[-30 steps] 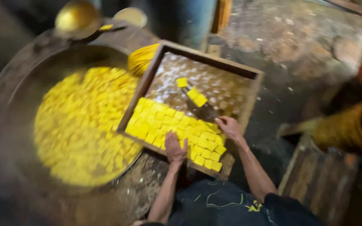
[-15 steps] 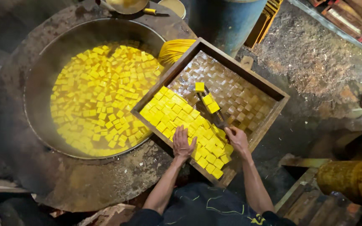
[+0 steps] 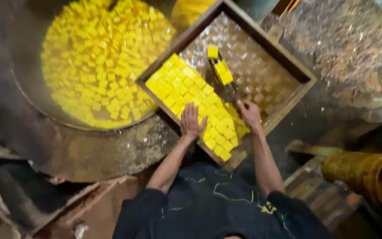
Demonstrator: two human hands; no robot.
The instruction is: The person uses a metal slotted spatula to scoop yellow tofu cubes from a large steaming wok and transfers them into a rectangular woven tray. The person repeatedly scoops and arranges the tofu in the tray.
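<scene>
Left hand [image 3: 192, 122] flat, fingers apart, on yellow cubes [image 3: 186, 88] in wooden tray [image 3: 288, 62]; right hand [image 3: 249, 113] beside it, fingers' state unclear.

A rusty yellow drum [image 3: 368, 177] lies beside wooden planks [image 3: 319, 186].

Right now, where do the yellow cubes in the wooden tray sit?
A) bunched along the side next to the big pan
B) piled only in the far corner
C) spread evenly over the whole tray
A: the yellow cubes crowd the wooden tray side nearest the big pan, under the left hand and right hand; the rest is mostly bare.
</scene>
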